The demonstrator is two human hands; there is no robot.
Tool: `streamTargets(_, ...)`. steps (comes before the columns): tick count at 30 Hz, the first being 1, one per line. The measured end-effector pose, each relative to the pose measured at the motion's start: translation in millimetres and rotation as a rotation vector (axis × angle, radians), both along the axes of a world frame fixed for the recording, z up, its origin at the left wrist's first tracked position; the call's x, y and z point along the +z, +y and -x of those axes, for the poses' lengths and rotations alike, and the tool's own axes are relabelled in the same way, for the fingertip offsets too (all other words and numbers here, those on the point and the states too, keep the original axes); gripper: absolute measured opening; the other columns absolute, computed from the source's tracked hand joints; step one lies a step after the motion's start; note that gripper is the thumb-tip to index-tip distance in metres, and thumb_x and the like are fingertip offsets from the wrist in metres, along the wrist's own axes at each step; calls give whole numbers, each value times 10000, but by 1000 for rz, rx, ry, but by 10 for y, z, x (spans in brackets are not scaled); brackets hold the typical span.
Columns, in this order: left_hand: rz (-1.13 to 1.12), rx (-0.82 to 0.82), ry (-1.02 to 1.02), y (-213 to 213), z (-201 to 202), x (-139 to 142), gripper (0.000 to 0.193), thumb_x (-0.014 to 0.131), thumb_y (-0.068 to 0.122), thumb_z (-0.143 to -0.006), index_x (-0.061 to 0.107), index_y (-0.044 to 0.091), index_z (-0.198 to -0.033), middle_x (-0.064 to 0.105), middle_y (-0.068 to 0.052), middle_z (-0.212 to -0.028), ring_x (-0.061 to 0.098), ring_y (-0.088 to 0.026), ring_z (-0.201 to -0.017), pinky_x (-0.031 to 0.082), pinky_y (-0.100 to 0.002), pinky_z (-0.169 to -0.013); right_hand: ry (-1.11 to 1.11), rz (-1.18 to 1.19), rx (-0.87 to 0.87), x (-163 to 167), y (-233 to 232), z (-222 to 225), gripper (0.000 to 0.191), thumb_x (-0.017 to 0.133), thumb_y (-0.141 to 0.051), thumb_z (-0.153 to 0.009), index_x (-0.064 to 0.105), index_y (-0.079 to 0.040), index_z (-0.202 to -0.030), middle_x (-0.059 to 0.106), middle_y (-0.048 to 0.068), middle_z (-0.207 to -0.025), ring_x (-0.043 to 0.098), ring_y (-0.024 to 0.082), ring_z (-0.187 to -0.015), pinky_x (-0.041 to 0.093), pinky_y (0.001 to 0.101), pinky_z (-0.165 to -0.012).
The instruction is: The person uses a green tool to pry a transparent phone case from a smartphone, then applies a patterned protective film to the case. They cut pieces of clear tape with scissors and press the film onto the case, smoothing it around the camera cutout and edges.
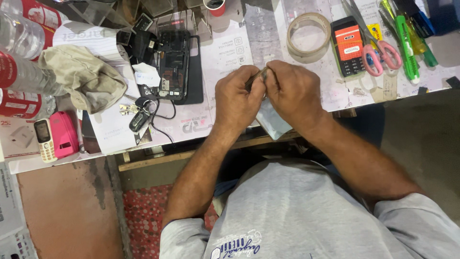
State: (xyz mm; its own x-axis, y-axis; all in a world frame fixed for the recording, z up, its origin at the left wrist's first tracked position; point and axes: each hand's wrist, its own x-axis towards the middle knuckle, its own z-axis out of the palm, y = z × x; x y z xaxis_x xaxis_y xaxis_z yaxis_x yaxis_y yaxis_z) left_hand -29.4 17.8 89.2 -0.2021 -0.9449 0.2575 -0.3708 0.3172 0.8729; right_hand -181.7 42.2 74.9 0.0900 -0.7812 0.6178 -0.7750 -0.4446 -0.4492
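Note:
My left hand (238, 98) and my right hand (293, 91) meet over the front edge of the worktable (225, 52). Together they pinch a thin silvery grey sheet (270, 122) that hangs down below my fingers. A small dark tool or strip (256, 77) pokes out between the fingertips of both hands; what it is cannot be made out. To the left of my left hand lies an opened smartphone (173, 64) with its insides showing.
A tape roll (308, 36), a keypad phone with an orange screen (348, 45), pink-handled scissors (378, 50) and green screwdrivers (407, 45) lie at the right. Keys (139, 112), a crumpled cloth (84, 76), plastic bottles (19, 57), a pink case (64, 134) and a small phone (44, 139) sit left.

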Motion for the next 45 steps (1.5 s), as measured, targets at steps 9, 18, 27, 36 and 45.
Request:
streamTargets(9, 32, -3, -3, -28, -10, -82, 84, 669, 91, -902, 703, 23, -939, 690, -98, -774, 660, -198, -686, 522, -346, -642, 130, 44, 47, -40, -15, 37, 282, 701, 24, -939, 580, 29, -1193, 649, 151, -860, 668, 337, -778, 535, 432, -693)
streamTargets(18, -58, -54, 101, -73, -69, -29, 87, 649, 77, -931, 705, 12, -945, 700, -71, -762, 673, -135, -654, 540, -310, -609, 259, -15, 49, -83, -139, 89, 131, 710, -64, -1011, 598, -43, -1077, 607, 128, -716, 621, 328, -668, 484, 454, -595)
streamTargets(27, 97, -122, 116, -167, -94, -267, 77, 645, 24, -976, 691, -9, -924, 665, -46, -740, 608, -73, -630, 478, -248, -548, 74, -97, 237, -22, -102, 230, 166, 635, 38, -984, 583, 31, -1141, 643, 188, -920, 655, 394, -845, 516, 477, -743)
streamTargets(36, 14, -88, 346, -358, -284, -158, 74, 633, 23, -1012, 701, 3, -992, 729, -11, -833, 655, -45, -747, 547, -242, -679, -85, -674, 454, 126, -76, 401, 291, 638, -105, -1075, 594, -20, -1349, 683, 126, -876, 689, 215, -794, 535, 365, -718)
streamTargets(45, -8, -56, 620, -362, -394, -301, 207, 690, 27, -976, 646, -3, -1176, 715, -49, -975, 659, -91, -861, 532, -257, -783, -823, -900, 537, 51, 217, 346, 432, 642, -47, -1016, 498, 79, -1403, 684, 77, -1210, 673, 129, -1104, 597, 284, -956)
